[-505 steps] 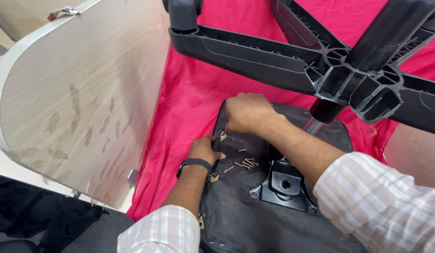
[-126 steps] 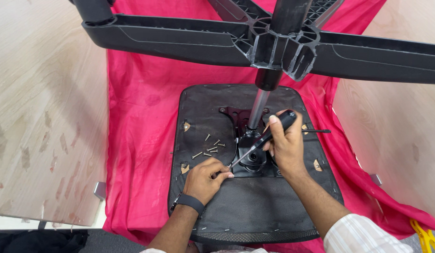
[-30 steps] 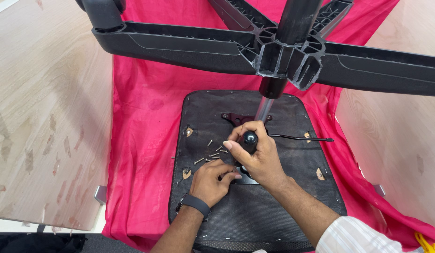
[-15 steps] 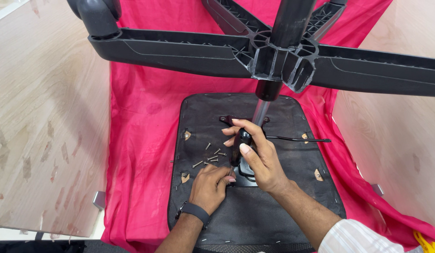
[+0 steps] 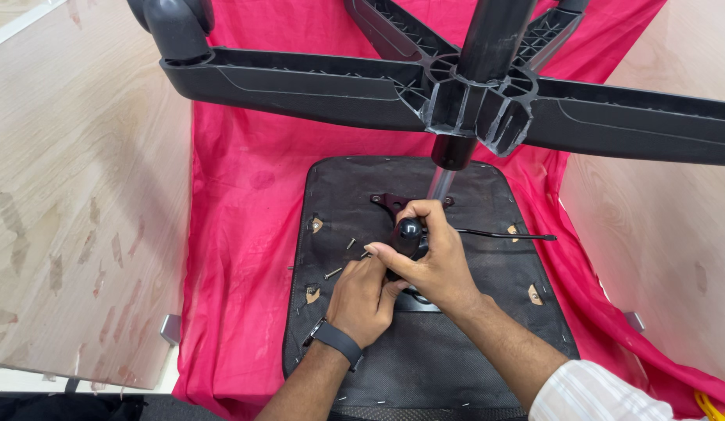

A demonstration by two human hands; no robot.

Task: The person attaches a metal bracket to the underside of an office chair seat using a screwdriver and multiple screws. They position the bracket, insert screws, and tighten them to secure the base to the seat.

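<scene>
Red cloth [image 5: 245,234] beneath; right hand [image 5: 428,265] grips screwdriver [image 5: 407,234], left hand [image 5: 362,300] clenched beside.

Packages: none in view. Labels: none in view. Signs: none in view. Screens: none in view.
</scene>
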